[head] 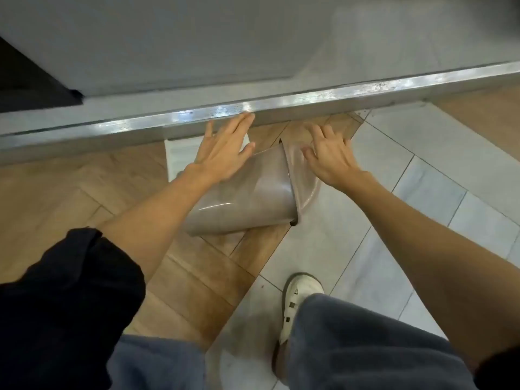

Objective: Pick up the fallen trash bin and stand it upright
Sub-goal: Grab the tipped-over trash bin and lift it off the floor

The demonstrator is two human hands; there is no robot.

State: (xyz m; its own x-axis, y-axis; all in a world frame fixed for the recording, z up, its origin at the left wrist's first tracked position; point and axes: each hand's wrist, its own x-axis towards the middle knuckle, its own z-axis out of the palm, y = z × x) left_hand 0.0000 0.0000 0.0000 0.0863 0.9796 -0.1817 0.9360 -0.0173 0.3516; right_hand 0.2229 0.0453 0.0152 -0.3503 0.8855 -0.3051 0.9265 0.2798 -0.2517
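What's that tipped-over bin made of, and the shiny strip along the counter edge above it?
The bin looks like smooth, glossy beige plastic: light streaks run along its curved wall and no seams show. Its lid seems the same plastic. The strip looks like brushed metal, probably aluminium or steel: silvery, with bright patchy reflections and small scuffs. Both hands are spread open over the bin.

The left hand (222, 153) covers part of the fallen trash bin (247, 198) and the white object (180, 153) behind it, the right hand (329, 161) hides part of the lid (305, 190), and both blur.
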